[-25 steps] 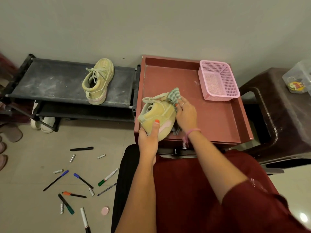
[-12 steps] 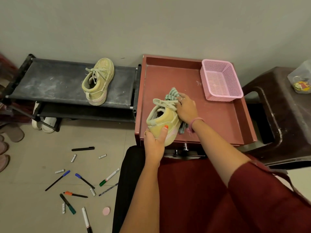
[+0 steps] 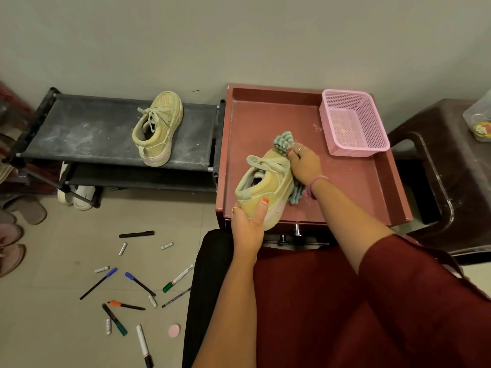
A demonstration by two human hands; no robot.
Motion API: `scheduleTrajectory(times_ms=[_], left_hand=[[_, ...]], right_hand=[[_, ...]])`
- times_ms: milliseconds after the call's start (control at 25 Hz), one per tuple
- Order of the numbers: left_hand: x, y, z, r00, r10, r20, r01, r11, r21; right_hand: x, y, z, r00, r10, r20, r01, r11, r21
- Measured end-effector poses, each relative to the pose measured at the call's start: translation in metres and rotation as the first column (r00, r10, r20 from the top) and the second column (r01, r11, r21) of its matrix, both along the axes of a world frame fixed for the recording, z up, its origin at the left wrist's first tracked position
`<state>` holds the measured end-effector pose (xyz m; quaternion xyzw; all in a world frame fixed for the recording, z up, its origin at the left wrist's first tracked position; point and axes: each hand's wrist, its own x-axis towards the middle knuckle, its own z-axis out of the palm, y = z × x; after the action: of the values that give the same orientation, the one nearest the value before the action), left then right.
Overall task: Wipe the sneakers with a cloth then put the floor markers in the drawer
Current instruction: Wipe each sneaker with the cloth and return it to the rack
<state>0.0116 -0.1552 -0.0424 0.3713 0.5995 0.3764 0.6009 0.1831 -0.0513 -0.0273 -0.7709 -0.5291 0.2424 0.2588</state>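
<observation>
sneaker in hand: sneaker (image 3: 265, 185) sits on the red counter (image 3: 353, 181), near its front-left corner, heel toward me, toe pointing away and a bit right; long axis runs near-to-far.
left hand: my left hand (image 3: 248, 224) grips the heel end, thumb up the side, fingers under it.
right hand: my right hand (image 3: 304, 163) pinches the striped cloth (image 3: 283, 140) against the toe and right flank; cloth tail hangs out beside the sole near my wrist.
key relation: cloth hand is at the far end, holding hand at the near end, shoe between them; I judge the next stroke runs along that axis.
step: wiping first shoe, I'd say; markers untouched.
second sneaker: other sneaker (image 3: 158, 128) on the black shoe rack (image 3: 79, 134), left of the counter, well apart; left hand nearer.
markers: floor markers (image 3: 138, 285) scattered on tiles lower left, mixed with small batteries (image 3: 122, 248) and a pink cap (image 3: 174, 330).
drawer: drawer (image 3: 296, 231) under the counter front looks closed; my lap is close against it, may block pulling.
other: pink basket (image 3: 353, 123) at the back right, clear of the wiping.
</observation>
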Motion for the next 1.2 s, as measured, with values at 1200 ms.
scheduleTrajectory(times_ms=[1200], left_hand=[[0.002, 0.007, 0.012, 0.834, 0.257, 0.489, -0.166, 0.961, -0.221]], right_hand=[[-0.055, -0.027, 0.022, 0.990, -0.101, -0.097, 0.114, 0.984, 0.139]])
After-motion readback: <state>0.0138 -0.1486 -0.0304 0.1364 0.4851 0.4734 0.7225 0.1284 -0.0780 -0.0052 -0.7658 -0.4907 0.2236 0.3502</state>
